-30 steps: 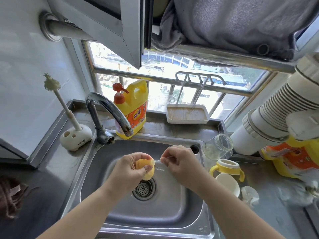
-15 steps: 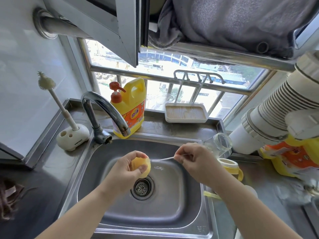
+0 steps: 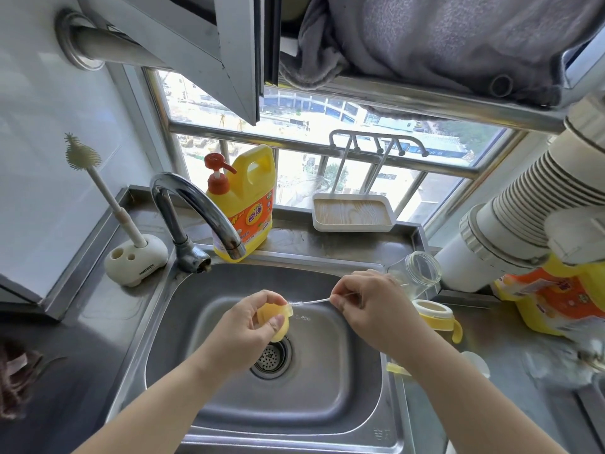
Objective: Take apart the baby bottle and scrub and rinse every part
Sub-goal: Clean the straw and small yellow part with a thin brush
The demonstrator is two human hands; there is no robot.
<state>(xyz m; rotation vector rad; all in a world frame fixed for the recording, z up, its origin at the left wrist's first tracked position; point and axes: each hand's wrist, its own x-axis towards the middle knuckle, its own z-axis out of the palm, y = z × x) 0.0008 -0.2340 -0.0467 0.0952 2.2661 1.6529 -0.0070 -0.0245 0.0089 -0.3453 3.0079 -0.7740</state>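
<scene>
Nearest the camera, two bare forearms reach in over a steel sink (image 3: 357, 381) whose drain strainer (image 3: 271, 357) sits just below the hands. The left hand (image 3: 248, 326) holds a soft yellow bottle nipple (image 3: 276, 317) above the drain, its fingers (image 3: 276, 321) curled round it with the thumb pressed on the near side. The right hand (image 3: 366, 306) pinches the wire handle of a thin straw brush (image 3: 311, 301) between thumb and forefinger, the other fingers loosely curled; the bristled tip of the brush touches the nipple's rim.

On the steel table to the right of the sink, partly hidden by the right forearm, stands the yellow handled collar (image 3: 437, 317) of the bottle, with a white cap-like part (image 3: 476, 362) nearer the camera. Just beyond the right hand the clear glass bottle body (image 3: 417, 271) lies on its side, mouth towards the right.

Farther back, the chrome faucet (image 3: 196, 211) arches over the basin's left corner. Behind it stands a yellow dish soap jug (image 3: 245, 204) with a red pump. At the left, a white bottle brush (image 3: 98, 181) leans upright in a white holder (image 3: 136, 260). On the window ledge rests a white tray (image 3: 353, 214) with a wood-grain floor. A grey cloth (image 3: 442, 37) hangs from the rail overhead
</scene>
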